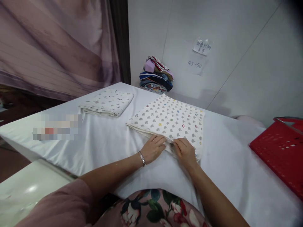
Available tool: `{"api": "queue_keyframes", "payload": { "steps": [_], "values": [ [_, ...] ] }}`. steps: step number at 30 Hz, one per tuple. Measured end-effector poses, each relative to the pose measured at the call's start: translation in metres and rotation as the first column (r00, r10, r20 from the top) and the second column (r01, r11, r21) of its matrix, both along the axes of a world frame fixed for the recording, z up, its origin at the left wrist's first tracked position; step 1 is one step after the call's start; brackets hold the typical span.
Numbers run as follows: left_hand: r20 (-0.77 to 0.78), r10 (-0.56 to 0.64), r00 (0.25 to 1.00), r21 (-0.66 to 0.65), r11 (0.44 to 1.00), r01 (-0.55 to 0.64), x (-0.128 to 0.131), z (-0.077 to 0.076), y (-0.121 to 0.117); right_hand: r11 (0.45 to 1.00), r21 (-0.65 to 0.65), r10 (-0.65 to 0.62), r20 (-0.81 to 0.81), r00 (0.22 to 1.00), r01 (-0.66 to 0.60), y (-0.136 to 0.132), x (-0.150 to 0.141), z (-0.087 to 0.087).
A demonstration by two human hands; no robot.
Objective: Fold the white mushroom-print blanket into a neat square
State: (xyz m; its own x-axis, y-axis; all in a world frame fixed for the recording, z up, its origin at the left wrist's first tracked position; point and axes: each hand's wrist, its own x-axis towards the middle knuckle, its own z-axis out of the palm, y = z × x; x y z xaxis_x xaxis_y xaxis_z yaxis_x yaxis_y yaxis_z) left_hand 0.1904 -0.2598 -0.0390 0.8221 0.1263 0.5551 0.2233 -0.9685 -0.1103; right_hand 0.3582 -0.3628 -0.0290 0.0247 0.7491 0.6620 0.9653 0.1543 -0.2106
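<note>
We count one folded cloth (107,102) by the table's (222,151) far corner, apparently done; one grey-patterned cloth (170,118) near the far edge, layered, seemingly not yet squared; one red basket (279,148). Our right hand (187,153) pinches the grey-patterned cloth's border; our left hand (153,149) curls there, its grip unclear.

Printed cloth (171,121): white, with rows of grey mushroom-like motifs and scattered red, yellow, blue and green ones. Folded in layers; stacked edges visible along the near side. Lies largely flat, beside the far edge of the tabletop (227,154).
</note>
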Motion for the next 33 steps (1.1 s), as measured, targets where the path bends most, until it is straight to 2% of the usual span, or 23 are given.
{"api": "queue_keyframes", "payload": {
  "steps": [3,7,11,15,19,23,25,28,31,33],
  "values": [
    [0.070,-0.006,0.998,0.002,1.000,0.005,0.002,-0.001,0.003,0.999,-0.039,0.002,0.077,0.997,0.002,0.000,-0.001,-0.002],
    [0.045,-0.010,0.999,-0.101,0.995,0.015,0.003,0.001,0.007,0.992,-0.124,0.059,0.155,0.986,-0.039,0.000,-0.003,-0.007],
    [0.010,-0.032,0.999,-0.238,0.971,0.034,0.002,0.001,0.010,0.987,-0.146,0.090,0.169,0.981,-0.066,0.000,-0.005,-0.010],
    [-0.016,-0.044,0.999,-0.253,0.967,0.039,0.002,0.000,0.011,0.987,-0.138,0.097,0.141,0.985,-0.078,0.000,-0.004,-0.012],
    [-0.032,-0.054,0.998,-0.222,0.974,0.045,0.003,-0.001,0.012,0.982,-0.176,0.077,0.044,0.996,-0.068,-0.001,-0.004,-0.009],
    [-0.043,-0.049,0.998,-0.201,0.979,0.039,0.004,-0.002,0.010,0.903,-0.357,0.181,-0.190,0.965,-0.240,-0.003,-0.006,0.000],
    [-0.046,-0.043,0.998,-0.197,0.980,0.034,0.003,-0.002,0.009,0.882,-0.386,0.142,-0.328,0.934,-0.270,-0.003,-0.002,0.006],
    [-0.053,-0.048,0.997,-0.201,0.979,0.036,0.003,-0.002,0.008,0.898,-0.378,0.027,-0.465,0.885,-0.226,0.001,0.009,0.015],
    [-0.053,-0.057,0.997,-0.206,0.978,0.045,0.004,-0.002,0.007,0.882,-0.422,-0.047,-0.522,0.851,-0.210,0.014,0.023,0.021],
    [-0.043,-0.052,0.998,-0.212,0.976,0.042,0.004,-0.003,0.008,0.841,-0.484,-0.062,-0.531,0.845,-0.242,0.026,0.030,0.020]
  ]
}}
